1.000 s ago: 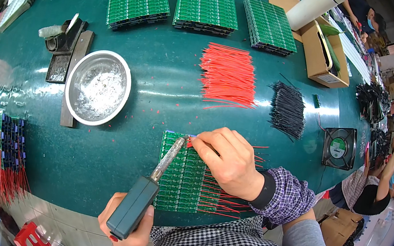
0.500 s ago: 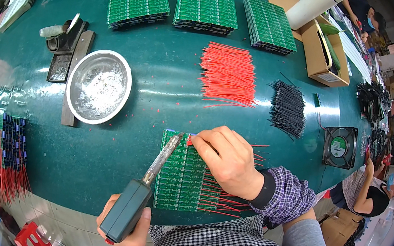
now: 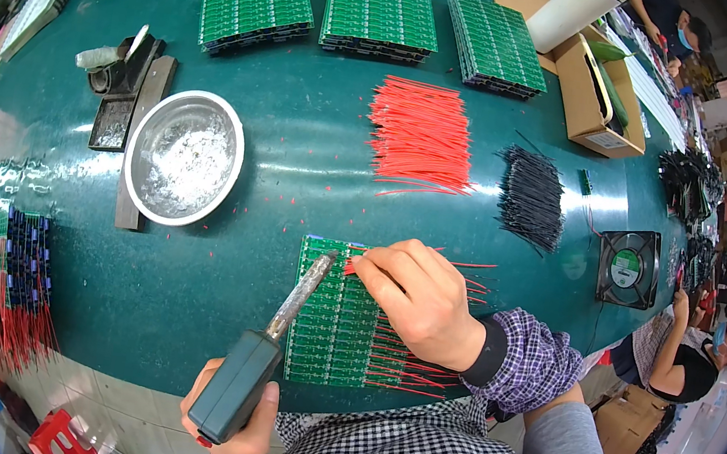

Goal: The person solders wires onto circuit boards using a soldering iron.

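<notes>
Green bench, frame centre: left hand grips a dark-handled soldering iron, right hand pinches a thin red wire at the green circuit-board panel's top row; lower rows look wired already.

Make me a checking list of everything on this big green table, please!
Surface: dark green table.
Job's things: soldering iron, green circuit board panel.
Clutter: metal bowl, stacked green boards, cardboard box, small fan.
Grippers: left hand grips the iron; right hand pinches a red wire on the panel.
Cables: red wire pile, black wire pile.
Surroundings: other people at right.
</notes>
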